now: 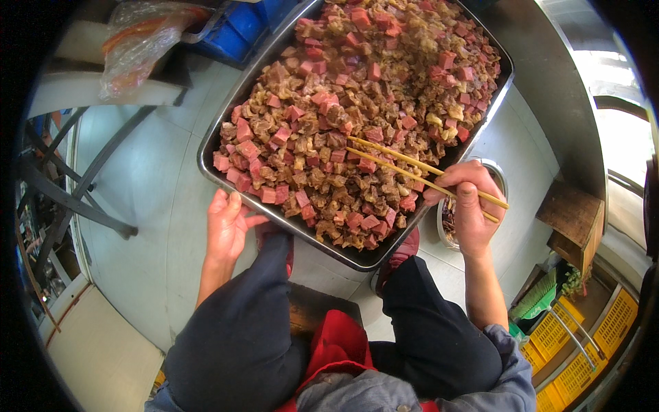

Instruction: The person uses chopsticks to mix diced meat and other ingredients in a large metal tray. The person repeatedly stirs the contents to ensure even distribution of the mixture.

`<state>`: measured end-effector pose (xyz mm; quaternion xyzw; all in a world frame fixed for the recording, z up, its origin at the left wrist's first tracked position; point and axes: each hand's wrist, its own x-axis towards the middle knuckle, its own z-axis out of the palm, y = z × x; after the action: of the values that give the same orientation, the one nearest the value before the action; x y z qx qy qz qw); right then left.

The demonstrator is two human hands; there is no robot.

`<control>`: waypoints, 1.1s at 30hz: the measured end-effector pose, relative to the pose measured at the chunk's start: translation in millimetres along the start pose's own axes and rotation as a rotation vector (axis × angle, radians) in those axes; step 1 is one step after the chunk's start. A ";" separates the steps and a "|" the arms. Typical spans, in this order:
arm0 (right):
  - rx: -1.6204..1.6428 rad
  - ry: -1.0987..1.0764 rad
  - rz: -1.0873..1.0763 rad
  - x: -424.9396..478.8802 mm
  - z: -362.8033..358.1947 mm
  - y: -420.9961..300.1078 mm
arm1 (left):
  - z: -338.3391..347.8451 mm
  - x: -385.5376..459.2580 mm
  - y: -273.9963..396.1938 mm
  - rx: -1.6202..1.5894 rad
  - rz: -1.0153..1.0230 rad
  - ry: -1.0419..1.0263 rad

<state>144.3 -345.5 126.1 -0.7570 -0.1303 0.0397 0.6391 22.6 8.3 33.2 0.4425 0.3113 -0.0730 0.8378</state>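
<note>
A large rectangular metal tray (pixel 226 182) is heaped with chopped brown meat (pixel 360 190) and pink meat cubes (pixel 248 149). My right hand (pixel 471 201) holds a pair of wooden chopsticks (pixel 401 162) over the tray's near right side. Their tips are slightly apart at the meat near the middle of the heap, with no piece plainly gripped between them. At the tray's near left corner is my left hand (pixel 226 221), palm up, thumb by the rim and fingers spread. Whether its fingers bear any of the tray's weight cannot be told.
A round metal bowl (pixel 444 226) with dark bits stands on the floor, partly behind my right hand. Upper left are a blue plastic crate (pixel 231 31) and a clear plastic bag (pixel 136 51). Yellow crates (pixel 556 329) and a green broom (pixel 535 301) are at lower right.
</note>
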 end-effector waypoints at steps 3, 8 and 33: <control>0.006 0.065 -0.007 -8.2 -18.8 -10.2 | 3.2 -0.7 2.0 0.000 -0.002 -0.017; -0.072 0.190 -0.005 -38.2 -89.7 -35.4 | 2.3 -0.7 1.0 0.015 0.006 -0.018; -0.087 0.094 0.099 44.2 -8.1 57.5 | -0.1 0.5 0.5 0.030 -0.009 -0.021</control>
<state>197.1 -350.8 76.1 -0.7905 -0.0641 0.0300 0.6083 23.1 8.8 33.2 0.4530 0.3033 -0.0861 0.8339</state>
